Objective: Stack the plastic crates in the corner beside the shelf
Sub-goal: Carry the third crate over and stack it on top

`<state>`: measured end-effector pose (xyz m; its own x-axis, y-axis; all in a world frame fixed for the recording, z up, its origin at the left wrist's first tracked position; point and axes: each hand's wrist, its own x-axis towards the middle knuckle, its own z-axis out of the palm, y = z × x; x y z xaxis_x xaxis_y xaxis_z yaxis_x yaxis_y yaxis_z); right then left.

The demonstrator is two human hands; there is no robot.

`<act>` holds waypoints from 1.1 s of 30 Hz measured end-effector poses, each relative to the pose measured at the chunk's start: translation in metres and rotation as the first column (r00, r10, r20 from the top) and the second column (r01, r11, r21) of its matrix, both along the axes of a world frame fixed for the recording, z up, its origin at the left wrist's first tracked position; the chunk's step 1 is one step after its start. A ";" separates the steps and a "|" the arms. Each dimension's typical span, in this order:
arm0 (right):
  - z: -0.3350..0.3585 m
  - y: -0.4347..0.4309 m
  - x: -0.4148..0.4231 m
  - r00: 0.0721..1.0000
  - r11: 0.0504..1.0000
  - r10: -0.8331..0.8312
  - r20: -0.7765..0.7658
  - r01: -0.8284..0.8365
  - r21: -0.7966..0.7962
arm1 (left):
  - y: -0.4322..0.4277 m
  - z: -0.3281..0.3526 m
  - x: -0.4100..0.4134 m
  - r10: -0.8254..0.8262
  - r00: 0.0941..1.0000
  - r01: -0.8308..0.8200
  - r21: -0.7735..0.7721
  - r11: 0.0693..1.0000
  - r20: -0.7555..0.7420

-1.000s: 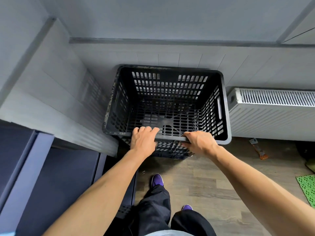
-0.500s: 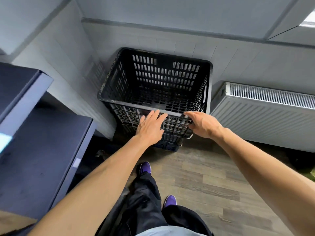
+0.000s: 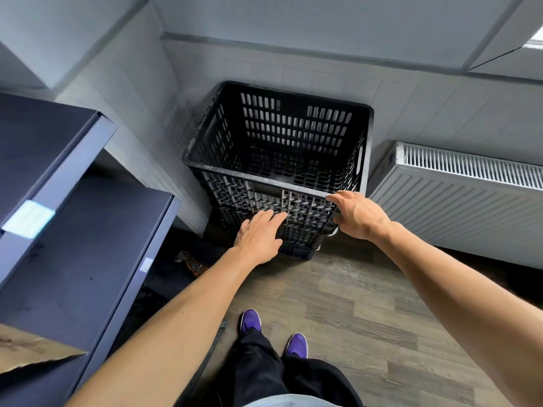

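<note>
Directly ahead of both hands, the top crate point(image 3: 293, 136) sits on a lower crate point(image 3: 296, 251) in the corner, with the shelf point(image 3: 88, 230) off to the left of the left hand point(image 3: 260, 233) and a radiator point(image 3: 455, 201) beyond the right hand point(image 3: 358, 215). The left hand lies flat, fingers straight, against the near slotted wall. The right is loose and uncurled, touching the near right corner of the rim and gripping nothing. The crate looks like stiff moulded plastic; being empty and full of slots, it is probably light and not fragile. The best holds are likely the thick rim or the handle slot point(image 3: 360, 155) in the side wall.
</note>
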<state>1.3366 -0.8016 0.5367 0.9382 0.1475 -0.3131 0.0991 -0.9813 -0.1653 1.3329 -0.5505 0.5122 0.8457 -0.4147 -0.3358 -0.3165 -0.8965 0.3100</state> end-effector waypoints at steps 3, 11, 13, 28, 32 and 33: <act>-0.003 0.020 0.003 0.999 1.000 0.006 0.031 -0.006 -0.002 | 0.019 -0.004 -0.006 0.011 1.000 -0.011 0.009 1.000 -0.023; -0.002 0.065 0.009 0.998 1.000 0.020 0.054 -0.021 0.015 | 0.066 -0.004 0.004 0.034 0.998 -0.034 -0.001 0.999 -0.047; -0.002 0.070 0.011 0.998 1.000 0.004 0.061 -0.005 0.017 | 0.077 -0.005 0.013 0.043 0.998 -0.043 -0.002 0.999 -0.044; -0.004 0.097 0.034 0.993 0.989 -0.108 0.052 0.113 -0.096 | 0.072 0.002 0.087 0.017 0.999 -0.013 -0.122 0.992 0.033; -0.002 0.094 0.049 0.993 0.990 -0.105 0.058 0.110 -0.087 | 0.070 0.005 0.101 0.017 1.000 -0.014 -0.146 0.989 0.023; -0.001 0.092 0.055 0.993 0.991 -0.102 0.054 0.107 -0.079 | 0.070 0.006 0.107 0.024 0.999 -0.020 -0.143 0.989 0.022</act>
